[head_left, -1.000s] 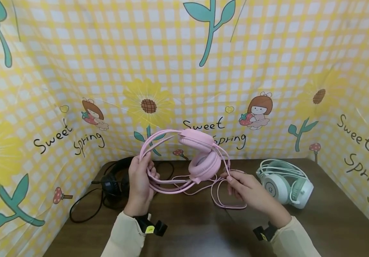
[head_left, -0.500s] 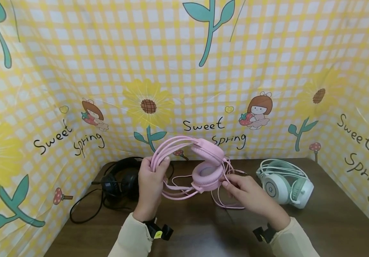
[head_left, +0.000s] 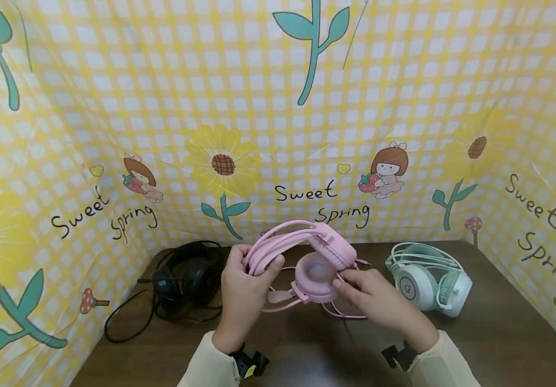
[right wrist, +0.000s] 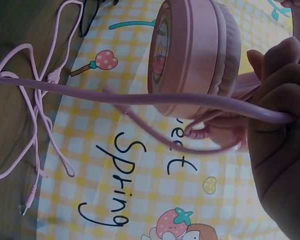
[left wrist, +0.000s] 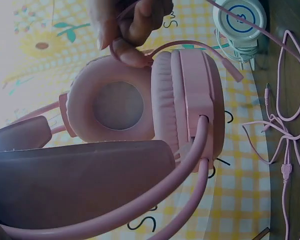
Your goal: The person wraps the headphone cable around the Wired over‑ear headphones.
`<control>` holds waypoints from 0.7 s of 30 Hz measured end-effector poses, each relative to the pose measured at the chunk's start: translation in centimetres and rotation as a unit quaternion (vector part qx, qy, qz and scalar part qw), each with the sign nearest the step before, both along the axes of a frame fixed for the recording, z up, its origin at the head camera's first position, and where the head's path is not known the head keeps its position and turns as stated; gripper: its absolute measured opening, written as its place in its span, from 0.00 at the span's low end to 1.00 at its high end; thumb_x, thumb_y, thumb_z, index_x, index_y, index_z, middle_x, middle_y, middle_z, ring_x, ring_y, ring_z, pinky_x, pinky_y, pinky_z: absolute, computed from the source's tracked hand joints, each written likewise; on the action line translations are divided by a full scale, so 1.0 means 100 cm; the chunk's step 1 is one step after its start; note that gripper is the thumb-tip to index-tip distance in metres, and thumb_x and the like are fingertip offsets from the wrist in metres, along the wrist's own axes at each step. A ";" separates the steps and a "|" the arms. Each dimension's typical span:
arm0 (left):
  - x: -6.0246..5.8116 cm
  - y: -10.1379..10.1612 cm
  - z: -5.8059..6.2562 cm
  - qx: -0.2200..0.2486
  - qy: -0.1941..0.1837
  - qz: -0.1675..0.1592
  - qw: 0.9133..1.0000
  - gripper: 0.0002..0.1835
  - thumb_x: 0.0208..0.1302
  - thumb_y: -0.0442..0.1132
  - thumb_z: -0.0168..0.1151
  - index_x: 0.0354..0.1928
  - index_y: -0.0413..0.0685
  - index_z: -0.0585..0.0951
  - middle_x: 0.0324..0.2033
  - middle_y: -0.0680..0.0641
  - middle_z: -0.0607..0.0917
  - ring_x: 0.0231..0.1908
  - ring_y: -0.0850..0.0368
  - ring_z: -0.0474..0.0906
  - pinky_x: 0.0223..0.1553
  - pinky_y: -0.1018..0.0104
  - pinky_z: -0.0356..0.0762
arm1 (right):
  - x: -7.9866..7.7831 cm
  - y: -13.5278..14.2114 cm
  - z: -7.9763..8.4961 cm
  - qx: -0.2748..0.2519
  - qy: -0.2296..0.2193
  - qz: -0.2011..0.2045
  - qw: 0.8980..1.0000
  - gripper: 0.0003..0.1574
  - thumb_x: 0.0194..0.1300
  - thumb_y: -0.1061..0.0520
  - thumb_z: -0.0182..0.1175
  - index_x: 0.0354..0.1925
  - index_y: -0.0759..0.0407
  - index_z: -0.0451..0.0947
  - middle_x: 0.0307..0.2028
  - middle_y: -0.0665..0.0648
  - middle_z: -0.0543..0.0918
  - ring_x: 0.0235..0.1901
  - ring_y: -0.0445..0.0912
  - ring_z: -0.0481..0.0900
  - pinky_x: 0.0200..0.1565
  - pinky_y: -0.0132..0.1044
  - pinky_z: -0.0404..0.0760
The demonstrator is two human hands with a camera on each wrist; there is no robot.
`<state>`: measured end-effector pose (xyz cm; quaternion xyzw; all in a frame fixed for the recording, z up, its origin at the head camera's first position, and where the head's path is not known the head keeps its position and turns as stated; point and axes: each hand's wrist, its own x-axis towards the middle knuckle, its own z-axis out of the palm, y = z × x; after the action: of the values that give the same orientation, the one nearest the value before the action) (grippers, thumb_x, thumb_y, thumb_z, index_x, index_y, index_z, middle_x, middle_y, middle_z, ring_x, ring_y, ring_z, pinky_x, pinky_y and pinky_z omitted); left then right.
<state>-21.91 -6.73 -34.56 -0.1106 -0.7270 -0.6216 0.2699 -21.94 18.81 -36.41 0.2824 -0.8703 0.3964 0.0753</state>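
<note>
A pink headset (head_left: 342, 246) is held up over the brown table, its two padded ear cups close together. My left hand (head_left: 245, 293) grips its headband (head_left: 275, 247), with the thumb across the band. At the ear cups my right hand (head_left: 379, 298) pinches the pink cord (right wrist: 155, 98), which crosses the right wrist view and runs down to the table. A thin pink microphone boom (left wrist: 205, 46) sticks out beside the cups in the left wrist view. Loops of cord with a small plug (right wrist: 28, 202) lie on the wood.
To the left sits a black headset (head_left: 199, 280) with its cable (head_left: 125, 338) looped toward the table's left side. A white and mint headset (head_left: 417, 287) stands at the right, close to my right hand. Yellow checked cloth (head_left: 278, 134) walls in the back and sides.
My left hand has moved right and brought the headset lower and closer to my right hand. The headband has turned, and the right hand's fingers are now right at the ear cups.
</note>
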 end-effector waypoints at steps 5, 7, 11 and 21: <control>0.002 0.004 0.001 -0.010 -0.001 -0.010 1.000 0.25 0.51 0.51 0.76 0.39 0.45 0.73 0.25 0.50 0.76 0.26 0.57 0.72 0.24 0.68 0.72 | 0.002 -0.001 0.002 -0.004 0.021 0.006 1.000 0.21 0.75 0.48 0.52 0.21 0.45 0.72 0.15 0.41 0.71 0.16 0.37 0.67 0.17 0.32 0.67; 0.002 0.003 0.002 -0.019 -0.004 -0.010 1.000 0.25 0.50 0.51 0.76 0.39 0.46 0.74 0.25 0.50 0.76 0.26 0.57 0.73 0.23 0.67 0.72 | 0.004 -0.001 0.004 -0.005 0.023 0.007 1.000 0.22 0.75 0.48 0.52 0.21 0.44 0.71 0.15 0.40 0.70 0.16 0.36 0.67 0.17 0.31 0.67; 0.003 0.002 0.002 -0.051 -0.008 -0.009 0.999 0.25 0.49 0.54 0.77 0.40 0.49 0.75 0.26 0.51 0.79 0.25 0.58 0.74 0.24 0.67 0.73 | 0.009 -0.002 0.008 -0.017 0.003 0.021 1.000 0.22 0.74 0.47 0.52 0.21 0.45 0.71 0.14 0.41 0.70 0.14 0.36 0.66 0.16 0.32 0.67; 0.006 -0.006 0.009 -0.113 0.057 -0.046 0.991 0.23 0.48 0.54 0.77 0.44 0.56 0.81 0.31 0.56 0.83 0.28 0.62 0.77 0.28 0.66 0.77 | 0.020 -0.002 0.017 -0.038 0.002 0.067 0.997 0.16 0.73 0.52 0.55 0.25 0.44 0.72 0.15 0.40 0.70 0.15 0.35 0.67 0.16 0.31 0.68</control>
<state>-21.36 -7.37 -33.70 -0.2089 -0.7704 -0.5398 0.2673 -19.92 18.64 -34.75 0.3376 -0.8338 0.4324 0.0613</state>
